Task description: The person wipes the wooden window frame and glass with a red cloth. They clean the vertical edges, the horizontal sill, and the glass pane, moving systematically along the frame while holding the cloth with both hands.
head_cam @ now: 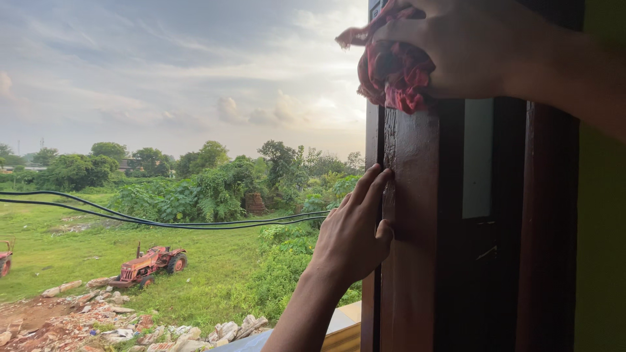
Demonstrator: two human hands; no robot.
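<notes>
My right hand (466, 49) is at the top of the view, closed on a crumpled red cloth (391, 68) and pressing it against a dark brown wooden window frame (411, 261). My left hand (355, 231) reaches up from below. Its fingers lie flat against the frame's outer edge, about halfway down, and hold nothing. The cloth bunches out from under my right palm toward the open side. The wood under the cloth looks worn and streaked.
A pale rectangular panel (477, 156) sits in the frame's recess, and a green wall (603, 248) lies at the far right. Outside are black cables (163, 221), a red tractor (147, 264) on grass, rubble (98, 319), trees and cloudy sky.
</notes>
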